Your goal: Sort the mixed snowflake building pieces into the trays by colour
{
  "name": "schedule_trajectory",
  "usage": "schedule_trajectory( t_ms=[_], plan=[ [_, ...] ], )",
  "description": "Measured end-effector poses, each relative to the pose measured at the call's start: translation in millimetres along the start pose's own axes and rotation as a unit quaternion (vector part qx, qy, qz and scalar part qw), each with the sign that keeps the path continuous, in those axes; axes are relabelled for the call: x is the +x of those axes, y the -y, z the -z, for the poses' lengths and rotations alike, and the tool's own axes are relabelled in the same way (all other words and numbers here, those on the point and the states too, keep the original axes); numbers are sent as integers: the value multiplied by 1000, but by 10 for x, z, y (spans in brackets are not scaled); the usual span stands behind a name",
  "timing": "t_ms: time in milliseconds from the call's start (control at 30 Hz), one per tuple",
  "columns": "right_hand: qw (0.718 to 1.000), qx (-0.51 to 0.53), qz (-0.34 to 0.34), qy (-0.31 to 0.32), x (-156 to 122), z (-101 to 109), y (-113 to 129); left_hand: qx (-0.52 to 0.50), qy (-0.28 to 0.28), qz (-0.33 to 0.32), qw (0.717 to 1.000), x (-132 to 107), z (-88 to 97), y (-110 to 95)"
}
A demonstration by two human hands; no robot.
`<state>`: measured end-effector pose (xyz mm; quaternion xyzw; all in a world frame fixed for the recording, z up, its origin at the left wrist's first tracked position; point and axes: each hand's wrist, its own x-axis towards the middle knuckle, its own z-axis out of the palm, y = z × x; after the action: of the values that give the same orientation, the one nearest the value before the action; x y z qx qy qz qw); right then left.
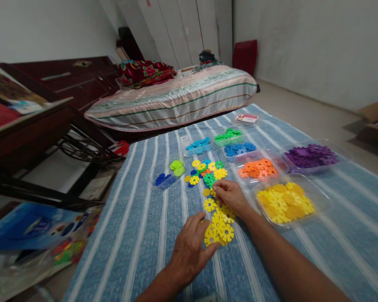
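My left hand rests at the left edge of a pile of yellow snowflake discs, thumb and fingers apart and curved around its side. Beyond it, my right hand has its thumb and index finger pressed together beside a green snowflake disc and more yellow ones. Whatever sits between those fingertips is too small to make out. A loose mix of yellow, blue, green and orange discs spreads just past my right fingertips. Part of the yellow pile is covered by my right hand.
Clear tubs hold sorted discs: yellow, orange, purple, blue, light blue and green. Another tub holds dark blue and lime discs. A lidded box lies at the far end of the striped cloth.
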<state>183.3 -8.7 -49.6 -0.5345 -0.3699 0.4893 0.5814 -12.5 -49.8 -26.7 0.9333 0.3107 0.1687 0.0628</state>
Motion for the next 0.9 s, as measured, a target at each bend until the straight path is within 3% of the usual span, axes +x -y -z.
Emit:
schedule_trajectory(
  t_ms=[433, 733, 900],
  plan=[
    [1000, -2, -1, 0, -7, -3, 16, -38, 124, 151, 980, 161, 171, 44],
    [1000, 1, 5, -1, -10, -13, 5, -114, 118, 228, 960, 230, 277, 81],
    [1000, -14, 11, 3, 6, -9, -24, -180, 75, 290, 937, 447, 322, 64]
  ],
)
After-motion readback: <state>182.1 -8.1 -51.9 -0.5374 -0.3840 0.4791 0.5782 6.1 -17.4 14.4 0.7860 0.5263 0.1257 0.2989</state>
